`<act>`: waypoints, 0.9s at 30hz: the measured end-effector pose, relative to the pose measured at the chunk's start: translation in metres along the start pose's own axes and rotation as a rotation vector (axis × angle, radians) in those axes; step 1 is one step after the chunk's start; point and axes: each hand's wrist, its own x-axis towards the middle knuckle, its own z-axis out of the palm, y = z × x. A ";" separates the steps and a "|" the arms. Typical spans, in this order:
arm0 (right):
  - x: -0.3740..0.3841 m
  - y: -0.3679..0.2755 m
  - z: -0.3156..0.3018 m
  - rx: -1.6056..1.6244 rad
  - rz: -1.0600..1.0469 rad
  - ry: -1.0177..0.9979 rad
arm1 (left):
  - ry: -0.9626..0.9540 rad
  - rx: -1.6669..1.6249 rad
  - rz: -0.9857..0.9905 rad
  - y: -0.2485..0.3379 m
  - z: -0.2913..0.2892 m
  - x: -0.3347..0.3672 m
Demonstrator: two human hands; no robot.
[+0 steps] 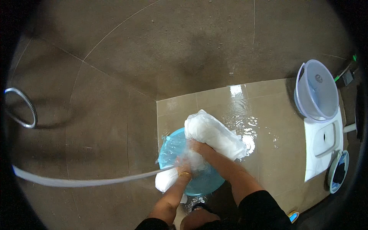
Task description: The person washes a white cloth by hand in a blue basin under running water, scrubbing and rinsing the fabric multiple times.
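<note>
A bunched, wet white cloth (214,134) lies across a round blue basin (207,188) on the floor. One part of it hangs over the right rim towards the wet tiles, and another white part (165,179) bulges out on the left. My left hand (184,165), with a gold bangle at the wrist, is closed on the cloth over the basin. Just to its right, my right hand (196,147) grips the cloth too; spray blurs the fingers of both. A pale stream (88,181), seemingly water, arcs from the left wall to my left hand and splashes in the basin.
A pale lilac bucket (320,92) with a handle stands at the right, beside a white squat toilet pan (326,138). Nearer, a small tub (339,171) contains something dark. A metal hose loop (28,111) hangs at the left wall. Water covers the floor tiles (245,111).
</note>
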 end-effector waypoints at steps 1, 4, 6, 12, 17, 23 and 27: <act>0.031 -0.043 -0.018 0.105 0.004 0.050 | -0.070 0.016 -0.085 -0.031 0.017 -0.010; 0.045 -0.081 -0.078 0.293 0.009 -0.001 | -0.198 -0.078 -0.116 -0.065 0.036 -0.032; 0.031 -0.073 -0.107 0.394 0.021 -0.072 | -0.221 -0.203 -0.010 -0.069 0.035 -0.038; 0.010 -0.052 -0.153 0.581 0.130 -0.200 | -0.326 -0.166 0.095 -0.061 0.003 -0.030; 0.022 -0.062 -0.182 0.575 0.326 -0.185 | -0.219 0.324 -0.052 -0.062 -0.023 -0.028; -0.039 -0.106 -0.271 0.493 0.554 0.061 | -0.313 0.275 -0.241 -0.070 -0.035 -0.052; -0.076 -0.151 -0.276 1.020 0.953 0.645 | -0.535 -0.050 -0.254 -0.044 0.063 -0.015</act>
